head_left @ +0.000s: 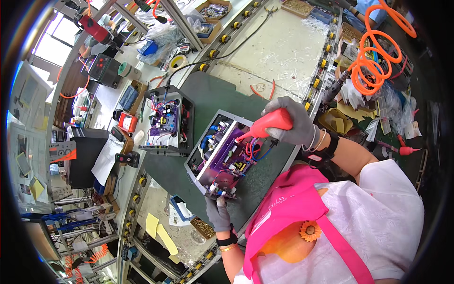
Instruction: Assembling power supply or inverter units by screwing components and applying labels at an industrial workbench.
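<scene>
My right hand (302,125), in a grey glove, is wrapped round a red squeeze bottle (276,122). The bottle tilts down, its thin nozzle pointing at a purple circuit board (231,151) in an open metal case (205,185). Red and blue wires and small parts crowd that board. At the case's near corner my left hand (218,215), also gloved, grips the edge; some fingers are hidden below it. Whether the nozzle touches the board I cannot tell. Just left of this case stands a second open case (187,113) with a similar purple board (164,118).
Both cases rest on a dark green board (161,173) across a roller line. Beyond lies a pale board (265,52) with white scraps. A coiled orange hose (373,61) hangs at right, near a yellow bin (335,121). At left are a red-and-black device (126,122) and papers (106,161).
</scene>
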### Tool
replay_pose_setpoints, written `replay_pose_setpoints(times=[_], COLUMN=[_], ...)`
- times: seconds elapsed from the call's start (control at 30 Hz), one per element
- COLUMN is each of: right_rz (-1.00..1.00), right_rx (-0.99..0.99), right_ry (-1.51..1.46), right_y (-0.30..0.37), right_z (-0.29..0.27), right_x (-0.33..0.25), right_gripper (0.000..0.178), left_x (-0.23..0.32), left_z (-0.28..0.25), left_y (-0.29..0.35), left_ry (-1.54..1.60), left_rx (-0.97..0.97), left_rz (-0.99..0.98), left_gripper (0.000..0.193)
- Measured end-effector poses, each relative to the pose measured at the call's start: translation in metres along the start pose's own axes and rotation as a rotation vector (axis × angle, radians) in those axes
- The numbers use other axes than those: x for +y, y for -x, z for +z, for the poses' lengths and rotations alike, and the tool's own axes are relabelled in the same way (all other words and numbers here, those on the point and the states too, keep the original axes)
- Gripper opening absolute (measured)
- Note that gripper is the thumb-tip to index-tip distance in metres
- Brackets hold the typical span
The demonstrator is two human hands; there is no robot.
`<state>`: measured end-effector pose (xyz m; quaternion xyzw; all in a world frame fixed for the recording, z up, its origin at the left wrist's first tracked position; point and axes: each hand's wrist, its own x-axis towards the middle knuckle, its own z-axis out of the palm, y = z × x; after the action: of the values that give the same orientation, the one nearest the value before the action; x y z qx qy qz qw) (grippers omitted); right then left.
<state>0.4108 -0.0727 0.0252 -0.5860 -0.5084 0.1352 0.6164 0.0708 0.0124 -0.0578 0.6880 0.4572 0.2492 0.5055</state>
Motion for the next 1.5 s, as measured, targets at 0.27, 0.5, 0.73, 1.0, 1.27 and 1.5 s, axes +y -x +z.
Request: replay_pose_setpoints(times=[0.27,0.5,0.73,1.0,1.27,1.5], right_rz=[-0.019,0.031,-0.097,-0.046,-0.079,-0.041], right_rx=[-0.048,0.083,-0.213,-0.262,-0.284,-0.335], right_ry=[0.067,-0.122,-0.032,0.014,-0.012,-0.012], right_y=[-0.005,-0.002,0.002,0.004,-0.003,-0.004], right_z=[0.0,0.0,0.03,0.057,0.045,0.046], right_x=[-0.003,-0.017,-0.034,-0.01,-0.016,-0.02], right_gripper=[0.042,0.04,0.038,0.039,0.039,0.037], left_x=[-0.003,0.011,0.016,0.014,0.004,0.015], left_z=[0.003,0.001,0.002,0.004,0.004,0.002], left_y=[-0.001,0.003,0.001,0.003,0.004,0.003], left_ry=[-0.021,0.023,0.103,0.046,0.072,0.064], left_rx=[0.042,-0.006,-0.012,-0.006,-0.003,-0.016], left_rz=[0.034,-0.004,-0.002,-0.008,0.036,-0.013], left_gripper=[0.075,0.068,0.066,0.067,0.075,0.072])
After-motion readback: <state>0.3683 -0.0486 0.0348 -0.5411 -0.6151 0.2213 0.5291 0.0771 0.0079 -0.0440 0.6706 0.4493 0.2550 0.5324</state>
